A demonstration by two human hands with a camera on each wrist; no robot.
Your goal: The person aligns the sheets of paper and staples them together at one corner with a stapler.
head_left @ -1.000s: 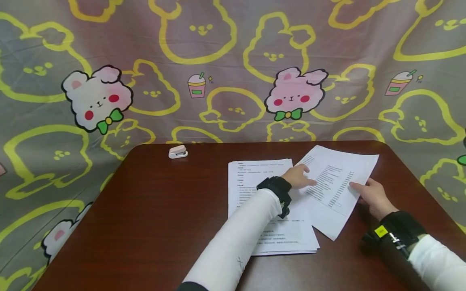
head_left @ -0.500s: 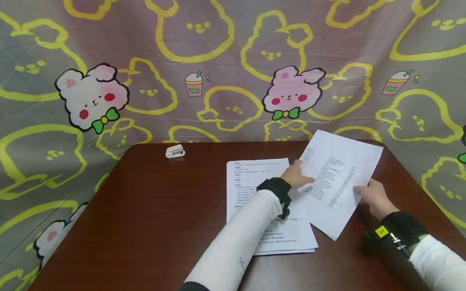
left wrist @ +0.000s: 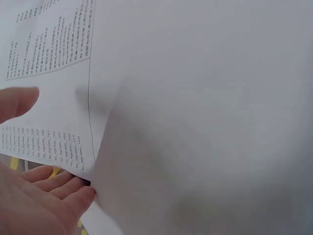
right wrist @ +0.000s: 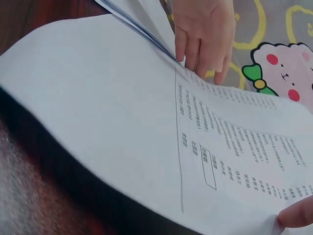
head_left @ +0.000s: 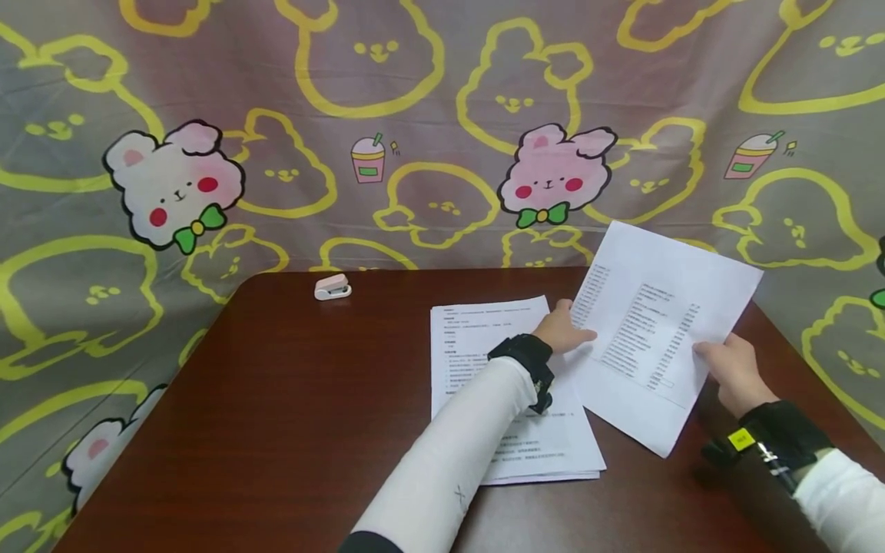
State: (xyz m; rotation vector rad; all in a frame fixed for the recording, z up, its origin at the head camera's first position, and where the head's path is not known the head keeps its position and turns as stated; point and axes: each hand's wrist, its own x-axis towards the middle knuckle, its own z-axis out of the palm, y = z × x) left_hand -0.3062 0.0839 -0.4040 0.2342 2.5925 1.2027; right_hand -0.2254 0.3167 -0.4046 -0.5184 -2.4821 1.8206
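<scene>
A printed sheet of paper (head_left: 639, 411) stands tilted up off the table at the right. My right hand (head_left: 736, 372) pinches its right edge, thumb (right wrist: 297, 214) on the printed face and the other fingers hidden behind. At the sheet's left edge is my left hand (head_left: 561, 329), its fingers fairly straight; in the left wrist view the thumb (left wrist: 17, 103) stands apart from them, in front of the page. The left forearm crosses above a stack of printed papers (head_left: 477, 330), whose sheets lie slightly uneven at the bottom.
A small pale pink and white stapler (head_left: 333, 288) lies near the far left edge of the dark brown table (head_left: 290, 415). Behind the table hangs a curtain (head_left: 429, 92) with cartoon rabbits and yellow outlines.
The sheet has risen and shifted to the right, its top now above the table's far edge. My right hand moved right along with it; the left hand has barely moved.
</scene>
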